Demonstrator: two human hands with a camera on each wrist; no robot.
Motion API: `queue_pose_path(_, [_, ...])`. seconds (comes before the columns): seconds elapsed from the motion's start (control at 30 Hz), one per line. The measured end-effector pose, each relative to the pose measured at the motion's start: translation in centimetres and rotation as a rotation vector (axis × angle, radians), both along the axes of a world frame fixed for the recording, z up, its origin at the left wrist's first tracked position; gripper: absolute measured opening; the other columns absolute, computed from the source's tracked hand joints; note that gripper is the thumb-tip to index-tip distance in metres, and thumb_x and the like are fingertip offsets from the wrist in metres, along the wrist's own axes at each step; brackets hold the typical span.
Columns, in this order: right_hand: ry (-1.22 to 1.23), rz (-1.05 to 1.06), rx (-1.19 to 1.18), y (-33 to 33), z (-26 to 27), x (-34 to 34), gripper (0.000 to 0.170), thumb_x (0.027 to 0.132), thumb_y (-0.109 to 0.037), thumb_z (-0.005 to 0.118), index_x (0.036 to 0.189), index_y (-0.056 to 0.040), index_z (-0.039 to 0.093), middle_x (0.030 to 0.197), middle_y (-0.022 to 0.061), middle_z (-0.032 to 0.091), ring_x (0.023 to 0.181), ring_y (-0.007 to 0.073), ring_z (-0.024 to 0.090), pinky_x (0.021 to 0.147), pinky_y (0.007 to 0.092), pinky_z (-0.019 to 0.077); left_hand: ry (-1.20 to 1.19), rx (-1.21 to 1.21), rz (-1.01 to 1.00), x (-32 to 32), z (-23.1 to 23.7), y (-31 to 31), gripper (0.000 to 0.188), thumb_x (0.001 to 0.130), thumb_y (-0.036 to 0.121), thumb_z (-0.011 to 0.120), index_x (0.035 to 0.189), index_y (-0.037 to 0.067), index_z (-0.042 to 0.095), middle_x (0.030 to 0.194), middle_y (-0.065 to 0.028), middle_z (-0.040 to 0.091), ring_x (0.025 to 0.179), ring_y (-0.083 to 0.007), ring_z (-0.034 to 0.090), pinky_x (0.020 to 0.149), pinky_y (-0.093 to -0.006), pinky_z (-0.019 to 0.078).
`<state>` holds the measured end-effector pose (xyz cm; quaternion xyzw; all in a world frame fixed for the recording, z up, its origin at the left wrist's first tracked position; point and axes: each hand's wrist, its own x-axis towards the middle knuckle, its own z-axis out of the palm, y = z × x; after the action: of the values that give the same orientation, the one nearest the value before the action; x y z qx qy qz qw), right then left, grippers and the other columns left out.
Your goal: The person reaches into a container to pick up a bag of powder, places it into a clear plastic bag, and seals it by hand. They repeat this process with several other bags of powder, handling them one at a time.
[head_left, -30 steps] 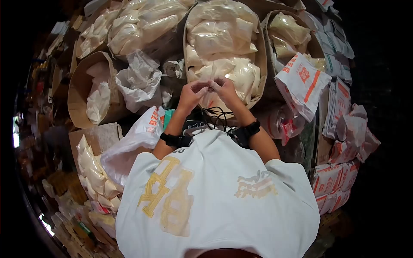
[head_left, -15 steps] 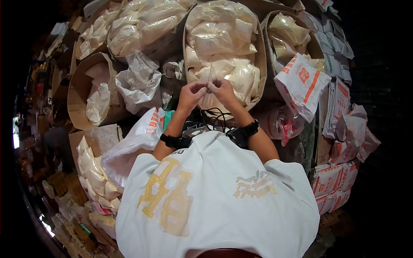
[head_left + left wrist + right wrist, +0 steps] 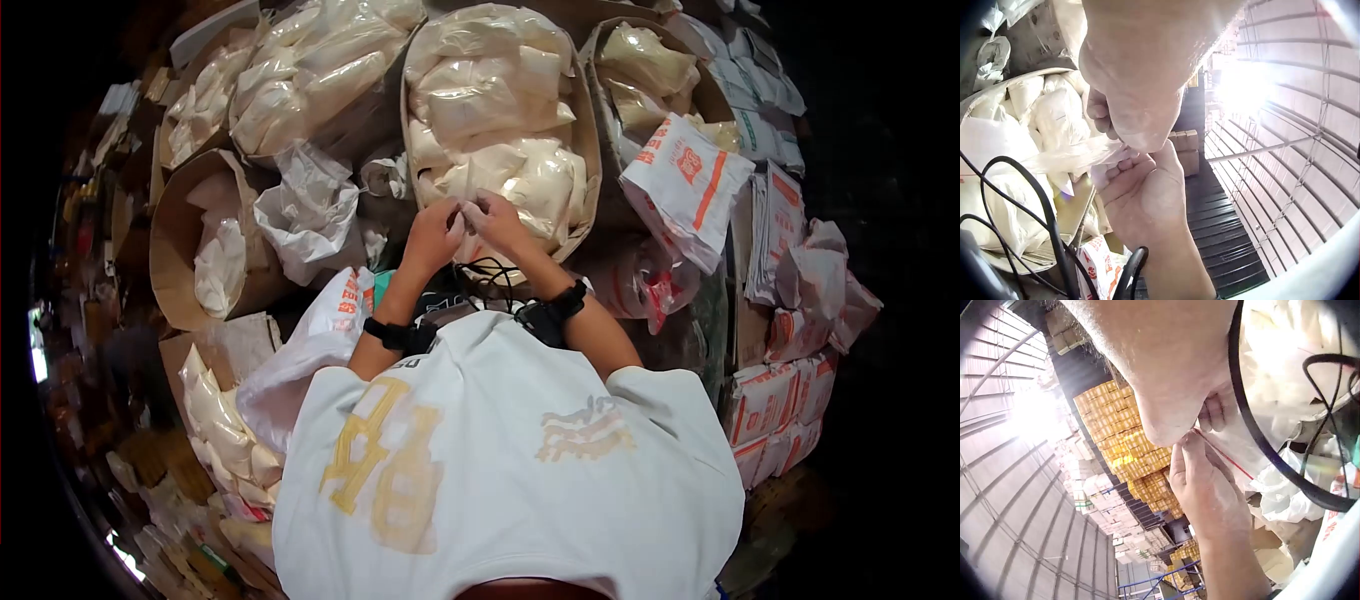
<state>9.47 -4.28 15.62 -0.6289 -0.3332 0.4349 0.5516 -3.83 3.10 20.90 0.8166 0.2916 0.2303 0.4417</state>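
The left hand (image 3: 432, 236) and right hand (image 3: 500, 226) meet fingertip to fingertip over the near end of the middle carton. Between them they pinch the edge of a clear plastic bag (image 3: 1075, 156), which stretches away from the fingers in the left wrist view. A thin red line (image 3: 1229, 454) runs along the plastic from the fingertips in the right wrist view. Below the hands, the carton (image 3: 592, 190) is full of clear bags of pale cream powder (image 3: 545, 185). The pinching fingertips are partly hidden behind the hands in both wrist views.
More cartons of powder bags (image 3: 320, 85) stand at the back and left. A crumpled white bag (image 3: 308, 215) lies left of the hands, a red-printed white sack (image 3: 690, 185) to the right. Black cables (image 3: 490, 270) loop near the wrists.
The hands stay together at the bag's edge, with small finger movements. A translucent strip of plastic now shows above the fingertips. The head view has shifted slightly, so the cartons appear farther left.
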Motion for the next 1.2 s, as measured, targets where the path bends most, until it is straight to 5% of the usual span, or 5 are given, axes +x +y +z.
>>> queue_pose_path(0.2, [-0.080, 0.105, 0.036, -0.7, 2.6, 0.7, 0.030, 0.096, -0.025, 0.055, 0.087, 0.0015, 0.065, 0.070, 0.0100, 0.063, 0.063, 0.0161, 0.057, 0.062, 0.0328, 0.0472, -0.001, 0.052, 0.028, 0.2, -0.3, 0.4, 0.011, 0.089, 0.010, 0.061, 0.086, -0.001, 0.062, 0.073, -0.0200, 0.060, 0.063, -0.0331, 0.058, 0.061, -0.0374, 0.0472])
queue_pose_path(0.33, [-0.352, 0.026, 0.041, -0.5, 3.1, 0.6, 0.027, 0.088, -0.021, 0.057, 0.081, 0.0038, 0.063, 0.067, 0.0234, 0.057, 0.057, 0.0293, 0.055, 0.059, 0.0396, 0.0468, 0.038, 0.202, 0.037, 0.6, -0.8, 0.5, 0.016, 0.089, 0.011, 0.061, 0.079, -0.001, 0.057, 0.070, -0.0195, 0.057, 0.061, -0.0360, 0.055, 0.058, -0.0415, 0.0451])
queue_pose_path(0.63, [-0.360, -0.022, -0.091, -0.5, 1.7, 0.8, 0.033, 0.080, -0.025, 0.059, 0.072, 0.0065, 0.064, 0.069, 0.0306, 0.058, 0.063, 0.0455, 0.060, 0.059, 0.0489, 0.0478, 0.192, 0.230, 0.243, 0.5, -4.7, 4.0, 0.019, 0.088, 0.018, 0.059, 0.080, 0.001, 0.059, 0.077, -0.0228, 0.062, 0.075, -0.0447, 0.061, 0.066, -0.0510, 0.0480])
queue_pose_path(0.97, [-0.522, 0.196, -0.244, 1.1, 0.5, 2.2, 0.028, 0.079, -0.025, 0.064, 0.074, 0.0028, 0.064, 0.070, 0.0246, 0.060, 0.065, 0.0416, 0.059, 0.061, 0.0468, 0.0463, 0.607, 0.131, 0.315, -1.6, -6.1, 10.1, 0.026, 0.081, 0.026, 0.066, 0.084, 0.003, 0.055, 0.080, -0.0201, 0.065, 0.079, -0.0428, 0.064, 0.069, -0.0501, 0.0507])
queue_pose_path(1.2, [-0.428, 0.338, -0.296, 1.6, -3.0, 4.5, 0.025, 0.081, -0.024, 0.063, 0.082, 0.0005, 0.068, 0.073, 0.0222, 0.062, 0.066, 0.0374, 0.060, 0.063, 0.0442, 0.0469, 0.322, -0.226, 0.278, -0.9, -13.3, 8.2, 0.022, 0.080, 0.014, 0.068, 0.096, 0.003, 0.059, 0.079, -0.0166, 0.066, 0.075, -0.0333, 0.067, 0.070, -0.0415, 0.0518])
